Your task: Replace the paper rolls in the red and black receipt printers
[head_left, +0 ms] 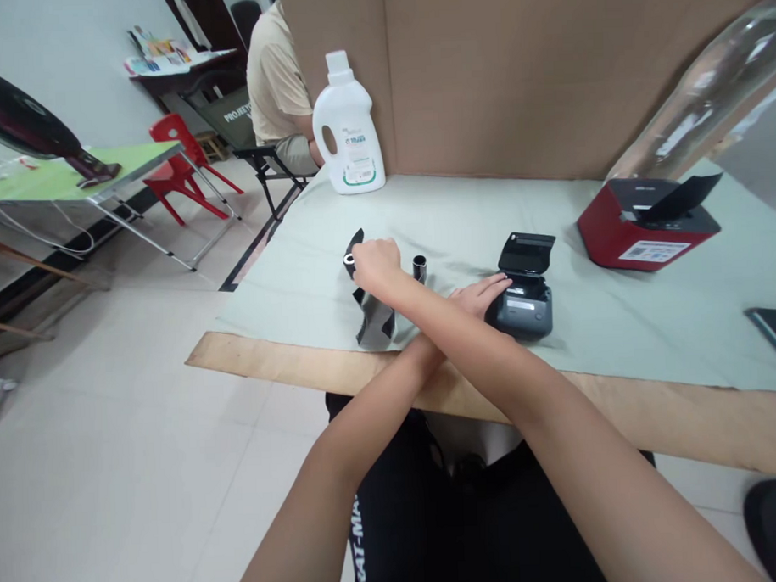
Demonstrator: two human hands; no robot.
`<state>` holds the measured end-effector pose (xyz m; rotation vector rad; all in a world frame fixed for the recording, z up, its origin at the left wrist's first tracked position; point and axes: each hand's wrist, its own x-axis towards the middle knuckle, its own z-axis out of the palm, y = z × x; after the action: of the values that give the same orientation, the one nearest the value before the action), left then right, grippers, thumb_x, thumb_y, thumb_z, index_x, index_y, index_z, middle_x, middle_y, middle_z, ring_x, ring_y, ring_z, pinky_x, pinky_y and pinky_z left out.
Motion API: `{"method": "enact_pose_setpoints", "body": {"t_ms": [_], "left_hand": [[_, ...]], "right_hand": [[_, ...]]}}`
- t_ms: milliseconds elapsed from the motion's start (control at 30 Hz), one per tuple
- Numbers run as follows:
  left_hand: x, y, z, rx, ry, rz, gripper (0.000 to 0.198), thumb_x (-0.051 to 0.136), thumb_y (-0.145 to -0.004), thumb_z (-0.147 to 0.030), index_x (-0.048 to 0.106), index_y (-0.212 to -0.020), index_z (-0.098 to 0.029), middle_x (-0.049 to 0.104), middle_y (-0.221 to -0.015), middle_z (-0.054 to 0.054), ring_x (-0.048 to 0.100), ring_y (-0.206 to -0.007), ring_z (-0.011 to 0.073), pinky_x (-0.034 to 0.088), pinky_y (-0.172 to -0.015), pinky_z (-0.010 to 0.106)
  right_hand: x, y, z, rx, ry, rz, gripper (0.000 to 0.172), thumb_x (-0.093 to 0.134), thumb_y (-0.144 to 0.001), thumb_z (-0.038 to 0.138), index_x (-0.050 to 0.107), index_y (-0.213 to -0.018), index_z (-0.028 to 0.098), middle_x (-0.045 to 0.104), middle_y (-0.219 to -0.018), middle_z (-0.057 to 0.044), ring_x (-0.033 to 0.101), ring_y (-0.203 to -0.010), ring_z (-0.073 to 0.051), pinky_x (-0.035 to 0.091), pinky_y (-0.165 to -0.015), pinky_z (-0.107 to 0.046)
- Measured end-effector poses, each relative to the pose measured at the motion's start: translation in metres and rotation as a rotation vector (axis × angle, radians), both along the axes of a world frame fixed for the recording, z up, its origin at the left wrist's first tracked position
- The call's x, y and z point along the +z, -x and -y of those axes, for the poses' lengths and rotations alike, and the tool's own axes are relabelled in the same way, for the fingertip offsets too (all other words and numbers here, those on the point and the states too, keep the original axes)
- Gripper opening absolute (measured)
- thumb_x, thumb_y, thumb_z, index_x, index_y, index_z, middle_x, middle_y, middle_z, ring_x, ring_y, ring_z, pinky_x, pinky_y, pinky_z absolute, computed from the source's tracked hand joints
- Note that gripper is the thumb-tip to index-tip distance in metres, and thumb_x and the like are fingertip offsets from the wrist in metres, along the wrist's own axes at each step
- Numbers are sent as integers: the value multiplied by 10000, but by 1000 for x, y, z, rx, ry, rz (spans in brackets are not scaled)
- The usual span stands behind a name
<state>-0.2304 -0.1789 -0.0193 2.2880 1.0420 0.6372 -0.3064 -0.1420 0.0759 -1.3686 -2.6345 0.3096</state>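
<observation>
My forearms cross, the right one over the left. On the left of the cloth, my right hand (378, 266) is closed around a small black roll (349, 260) with a white core. A creased, shiny dark strip (376, 322) trails below that hand onto the cloth. Just right of it stands a small glossy black tube (419, 268). My left hand (478, 296) lies with fingers stretched out, the tips touching the left side of a small black label printer (522, 310). The printer's lid (527, 252) is raised. My right forearm hides part of the left hand.
A white detergent bottle (352, 135) stands at the back against a cardboard panel (483, 84). To the right are a red and black box-shaped device (646, 227), clear plastic wrap (705, 85) and a dark flat object (775, 333). A person (279, 91) sits beyond the table.
</observation>
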Motion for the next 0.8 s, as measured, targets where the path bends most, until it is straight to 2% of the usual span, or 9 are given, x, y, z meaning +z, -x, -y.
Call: {"method": "enact_pose_setpoints", "body": {"t_ms": [100, 167, 233, 300, 400, 533, 633, 700, 800], "left_hand": [[-1, 0, 0, -2, -5, 18, 1059, 838, -830, -592, 314, -1685, -249, 284, -1788, 109, 289, -1658, 314, 306, -1347, 556], [-2, 0, 0, -3, 2, 25, 1011, 818, -854, -567, 331, -1676, -237, 285, -1787, 121, 292, -1658, 303, 296, -1355, 541], [-1, 0, 2, -2, 4, 44, 859, 723, -943, -496, 351, -1666, -218, 292, -1784, 126, 299, -1658, 274, 280, -1369, 493], [1, 1, 4, -15, -6, 72, 720, 590, -1021, -411, 348, -1664, -194, 291, -1785, 126, 294, -1661, 239, 245, -1385, 440], [5, 2, 8, -32, -19, 92, 710, 549, -1035, -384, 323, -1667, -153, 284, -1787, 136, 282, -1666, 240, 207, -1396, 411], [6, 1, 8, -27, -7, 85, 744, 595, -1013, -380, 338, -1650, -94, 296, -1773, 188, 314, -1651, 290, 194, -1398, 424], [4, 0, 6, -32, 10, 76, 710, 554, -1027, -353, 317, -1660, -136, 269, -1785, 169, 302, -1657, 277, 176, -1402, 459], [3, 1, 6, -39, 21, 75, 713, 550, -1027, -353, 299, -1670, -171, 252, -1793, 153, 290, -1662, 269, 178, -1401, 475], [2, 1, 5, -51, 33, 87, 714, 553, -1027, -350, 294, -1674, -192, 246, -1796, 147, 284, -1666, 261, 199, -1396, 466]], "right_hand": [[-11, 0, -6, -1, 17, 8, 195, 646, -952, 151, 786, -1088, 134, 789, -1202, -209, 727, -1192, -330, 482, -1044, -408], [-7, -6, -11, -45, 43, -26, 247, 657, -997, 301, 784, -1133, 140, 783, -1229, -209, 713, -1218, -343, 478, -1064, -427], [3, -20, -19, -108, 42, -95, 368, 580, -1047, 429, 766, -1209, 156, 769, -1280, -198, 692, -1248, -346, 475, -1077, -445], [11, -40, -29, -171, 29, -164, 413, 490, -1079, 430, 737, -1289, 175, 747, -1345, -175, 669, -1274, -335, 479, -1068, -437], [17, -69, -37, -197, 37, -180, 414, 459, -1068, 344, 728, -1340, 185, 743, -1362, -149, 650, -1263, -318, 470, -1051, -411], [9, -82, -31, -24, 130, -64, 385, 555, -994, 300, 781, -1298, 233, 774, -1286, -116, 556, -1311, -370, 395, -1114, -483], [2, -78, -20, 150, 242, 52, 412, 568, -953, 203, 787, -1296, 264, 767, -1298, -111, 468, -1385, -396, 321, -1162, -545], [-2, -75, -16, 231, 267, 89, 482, 528, -949, 131, 757, -1343, 288, 752, -1342, -101, 469, -1389, -391, 279, -1178, -580], [-8, -77, -15, 286, 200, 66, 512, 538, -937, 100, 734, -1365, 302, 764, -1314, -93, 517, -1341, -381, 232, -1178, -597]]}}
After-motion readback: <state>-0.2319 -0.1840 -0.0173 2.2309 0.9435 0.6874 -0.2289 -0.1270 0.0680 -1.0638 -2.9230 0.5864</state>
